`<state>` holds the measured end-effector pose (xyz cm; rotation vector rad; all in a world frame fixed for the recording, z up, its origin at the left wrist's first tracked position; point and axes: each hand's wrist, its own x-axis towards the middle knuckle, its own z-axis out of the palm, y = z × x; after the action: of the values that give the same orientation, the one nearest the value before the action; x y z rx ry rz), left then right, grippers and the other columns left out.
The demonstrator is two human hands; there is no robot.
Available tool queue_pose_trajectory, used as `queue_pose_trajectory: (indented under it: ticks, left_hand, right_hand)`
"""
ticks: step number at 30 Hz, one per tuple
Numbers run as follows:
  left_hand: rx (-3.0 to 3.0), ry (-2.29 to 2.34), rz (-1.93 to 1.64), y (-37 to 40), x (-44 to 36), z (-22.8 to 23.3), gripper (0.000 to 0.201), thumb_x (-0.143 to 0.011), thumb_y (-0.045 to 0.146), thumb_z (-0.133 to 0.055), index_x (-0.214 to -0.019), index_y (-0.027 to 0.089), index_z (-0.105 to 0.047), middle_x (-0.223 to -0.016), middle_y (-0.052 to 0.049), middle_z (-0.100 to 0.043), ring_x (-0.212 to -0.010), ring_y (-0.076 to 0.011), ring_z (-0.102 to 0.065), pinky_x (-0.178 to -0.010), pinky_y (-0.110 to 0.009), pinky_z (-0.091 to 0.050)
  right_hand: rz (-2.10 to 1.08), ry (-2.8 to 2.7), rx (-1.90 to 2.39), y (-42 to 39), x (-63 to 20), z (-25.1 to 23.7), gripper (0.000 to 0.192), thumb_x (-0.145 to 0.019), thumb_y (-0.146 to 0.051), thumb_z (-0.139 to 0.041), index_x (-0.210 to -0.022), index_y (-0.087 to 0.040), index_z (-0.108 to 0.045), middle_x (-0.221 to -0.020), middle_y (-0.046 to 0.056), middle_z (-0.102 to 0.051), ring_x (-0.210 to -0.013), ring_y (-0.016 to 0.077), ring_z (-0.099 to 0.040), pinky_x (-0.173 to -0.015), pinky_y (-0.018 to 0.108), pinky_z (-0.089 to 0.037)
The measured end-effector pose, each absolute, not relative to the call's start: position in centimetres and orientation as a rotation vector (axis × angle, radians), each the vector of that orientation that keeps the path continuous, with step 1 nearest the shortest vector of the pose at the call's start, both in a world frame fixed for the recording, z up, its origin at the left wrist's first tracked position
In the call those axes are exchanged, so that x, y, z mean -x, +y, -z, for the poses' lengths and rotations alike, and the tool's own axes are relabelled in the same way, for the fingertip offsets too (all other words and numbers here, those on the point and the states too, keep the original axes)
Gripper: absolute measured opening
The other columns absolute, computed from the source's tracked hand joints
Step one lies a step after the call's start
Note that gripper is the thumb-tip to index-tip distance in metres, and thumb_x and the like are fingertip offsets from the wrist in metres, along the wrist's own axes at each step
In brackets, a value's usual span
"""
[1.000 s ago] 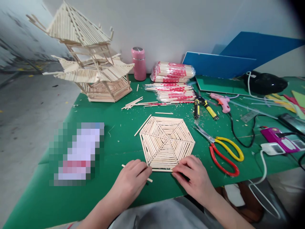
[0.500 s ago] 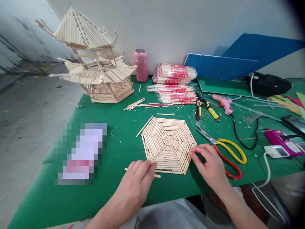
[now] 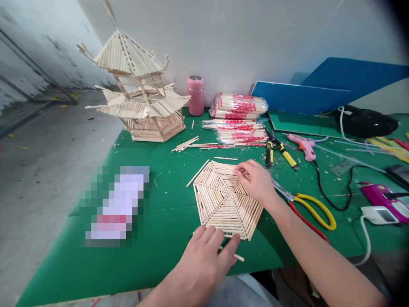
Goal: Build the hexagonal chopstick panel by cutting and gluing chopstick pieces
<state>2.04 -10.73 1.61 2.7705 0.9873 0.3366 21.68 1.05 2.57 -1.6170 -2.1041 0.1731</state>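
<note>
A polygonal panel of pale wooden sticks [image 3: 220,213], with spokes meeting at its centre, lies flat on the green tabletop. At its near edge, my left hand [image 3: 207,256] is palm down, holding a loose wooden stick [image 3: 239,257] that pokes out beyond the thumb. The fingertips touch or nearly touch the panel's front edge. My right hand [image 3: 255,181] reaches over the panel's upper right side, thumb and fingertips pinched together. Whatever is between them, if anything, is hidden. Two loose sticks lie by the panel: one stick [image 3: 197,173] at upper left, another stick [image 3: 225,158] behind.
Red-yellow scissors [image 3: 315,209], pliers [image 3: 281,153] and a pink glue gun [image 3: 303,146] lie to the right. Behind are bagged sticks [image 3: 238,106], a pink bottle [image 3: 196,96] and a stick pagoda [image 3: 143,106]. A blurred-out object [image 3: 118,204] lies left.
My right hand has moved from the panel's right corner to its upper right edge. My left hand has shifted right along the near edge with the stick, which now slants more. The view has shifted slightly.
</note>
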Motion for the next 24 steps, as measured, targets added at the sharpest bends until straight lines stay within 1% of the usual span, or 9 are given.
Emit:
queue_pose_trajectory:
  ticks: [5, 9, 11, 17, 21, 24]
  left_hand:
    - [-2.754, 1.013, -0.437, -10.9, -2.1, -1.8, 0.027, -0.085, 0.022, -0.042, -0.109, 0.013, -0.048, -0.076, -0.005, -0.053, -0.069, -0.0177, -0.049, -0.058, -0.031, -0.039]
    - [-2.776, 1.032, -0.535, -10.9, -1.9, -1.8, 0.018, -0.084, 0.021, -0.042, -0.096, 0.014, -0.054, -0.069, -0.003, -0.051, -0.063, -0.0159, -0.048, -0.054, -0.028, -0.036]
    - [-2.786, 1.049, -0.561, -11.0, -1.8, -1.8, 0.016, -0.084, 0.021, -0.042, -0.092, 0.015, -0.054, -0.067, -0.002, -0.050, -0.060, -0.0151, -0.047, -0.053, -0.028, -0.035]
    - [-2.793, 1.086, -0.497, -11.2, -1.6, -2.1, 0.017, -0.083, 0.019, -0.043, -0.095, 0.016, -0.054, -0.069, -0.003, -0.051, -0.060, -0.0150, -0.046, -0.053, -0.028, -0.036]
    - [-2.764, 1.111, -0.482, -11.2, -1.7, -2.2, 0.017, -0.084, 0.019, -0.040, -0.094, 0.014, -0.054, -0.069, -0.003, -0.051, -0.061, -0.0157, -0.047, -0.053, -0.029, -0.037]
    - [-2.726, 1.131, -0.523, -10.9, -1.7, -2.0, 0.019, -0.085, 0.016, -0.038, -0.097, 0.010, -0.052, -0.071, -0.004, -0.053, -0.063, -0.0161, -0.048, -0.054, -0.029, -0.039]
  right_hand:
    - [-0.243, -2.274, 1.479, 2.6, -17.0, -3.1, 0.012, -0.082, -0.022, -0.046, -0.078, -0.019, -0.058, -0.078, 0.001, -0.057, -0.073, 0.0133, -0.052, -0.061, 0.023, -0.036]
    - [-0.249, -2.367, 1.406, 5.0, -13.6, -2.6, 0.015, -0.082, -0.023, -0.046, -0.076, -0.020, -0.059, -0.079, 0.003, -0.057, -0.074, 0.0150, -0.051, -0.058, 0.025, -0.033]
    - [-0.250, -2.409, 1.366, 6.3, -12.1, -2.3, 0.016, -0.082, -0.023, -0.046, -0.075, -0.020, -0.060, -0.080, 0.004, -0.057, -0.074, 0.0158, -0.050, -0.057, 0.026, -0.032]
    - [-0.260, -2.439, 1.327, 9.4, -9.4, -1.4, 0.015, -0.080, -0.021, -0.049, -0.075, -0.018, -0.063, -0.080, 0.006, -0.059, -0.076, 0.0183, -0.051, -0.057, 0.028, -0.032]
    - [-0.289, -2.369, 1.364, 9.3, -10.3, -1.9, 0.018, -0.081, -0.017, -0.046, -0.088, -0.018, -0.063, -0.087, 0.007, -0.059, -0.079, 0.0191, -0.052, -0.061, 0.029, -0.035]
    - [-0.342, -2.331, 1.340, 6.7, -12.6, -3.3, 0.020, -0.084, -0.018, -0.042, -0.092, -0.018, -0.061, -0.090, 0.006, -0.059, -0.081, 0.0166, -0.053, -0.064, 0.027, -0.037]
